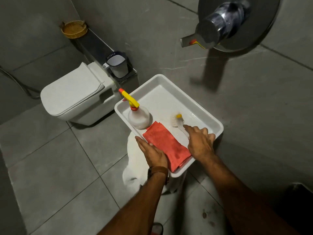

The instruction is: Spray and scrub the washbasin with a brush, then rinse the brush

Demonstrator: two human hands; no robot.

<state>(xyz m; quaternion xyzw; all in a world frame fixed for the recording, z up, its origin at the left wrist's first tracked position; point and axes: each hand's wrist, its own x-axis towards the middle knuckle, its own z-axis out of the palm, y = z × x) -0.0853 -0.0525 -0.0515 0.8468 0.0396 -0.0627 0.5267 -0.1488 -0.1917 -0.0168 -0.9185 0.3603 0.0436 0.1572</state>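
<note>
Right hand [199, 143] closed on brush [177, 120] handle, forefinger along it; bristles down on washbasin [171, 97] floor. Left hand [153, 152] flat, fingers together, pressing red cloth [166, 143] at near rim. Spray bottle [138, 118] upright inside basin. Droplets near brush, possibly spray. Scrubbing early; rinse outstanding.

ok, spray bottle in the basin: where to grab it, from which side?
Grip the spray bottle by its orange-collared neck just under the yellow trigger head. It stands upright in the washbasin left corner, so come from above with the free left hand.
</note>
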